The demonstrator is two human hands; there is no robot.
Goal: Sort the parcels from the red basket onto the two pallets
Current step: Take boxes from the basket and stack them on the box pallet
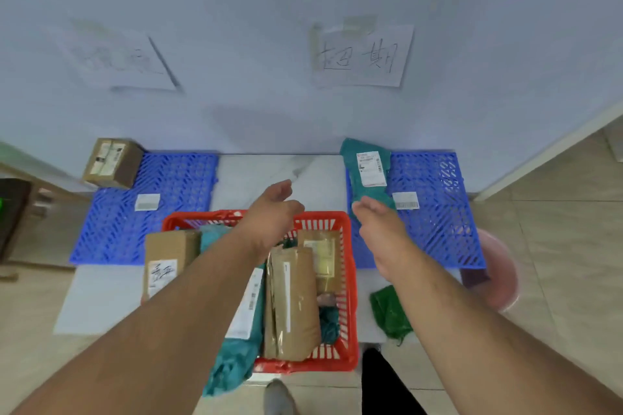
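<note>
Several parcels fill the red basket (350, 296) at 6 o'clock: a kraft mailer (291, 307), a box (170, 263) at its 9 o'clock, teal bags (232, 357). Both hands hover empty, left hand (273, 212) and right hand (377, 222) with fingers loose. Mailer looks light and crushable, so pinch its stiff taped edge. Bags seem soft and slippery, so bunch them. One teal bag (365, 168) lies on the right pallet (438, 229), one carton (113, 162) on the left pallet (111, 239).
</note>
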